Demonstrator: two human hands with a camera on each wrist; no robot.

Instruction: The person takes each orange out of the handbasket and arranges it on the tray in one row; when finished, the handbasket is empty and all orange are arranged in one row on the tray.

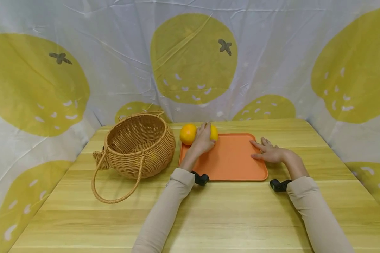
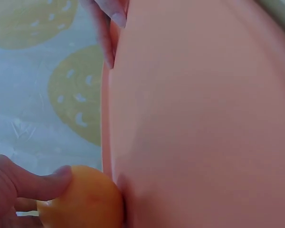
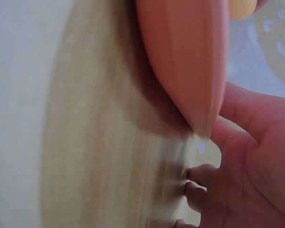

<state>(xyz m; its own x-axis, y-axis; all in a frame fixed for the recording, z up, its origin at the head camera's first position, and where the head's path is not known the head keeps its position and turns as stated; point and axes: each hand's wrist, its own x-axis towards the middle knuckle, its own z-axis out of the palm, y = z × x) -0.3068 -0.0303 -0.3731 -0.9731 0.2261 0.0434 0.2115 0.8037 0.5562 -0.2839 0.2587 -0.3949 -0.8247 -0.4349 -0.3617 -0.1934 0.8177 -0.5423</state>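
On the left end of the orange tray (image 1: 229,158), my left hand (image 1: 203,140) grips an orange (image 1: 214,133) from above. The left wrist view shows its thumb (image 2: 52,184) pressed on the fruit (image 2: 88,202). A second orange (image 1: 188,134) sits just left of that hand, at the tray's back left corner. My right hand (image 1: 270,151) lies at the tray's right edge with fingers spread, the fingertips over the rim. In the right wrist view the right hand (image 3: 256,152) touches the tray's corner (image 3: 194,71), its other fingers near the tabletop.
A round wicker basket (image 1: 159,160) stands left of the tray, its handle (image 1: 114,201) folded down toward the front. The wooden table (image 1: 234,214) extends in front of the tray. A fruit-print curtain (image 1: 263,63) hangs behind and at both sides.
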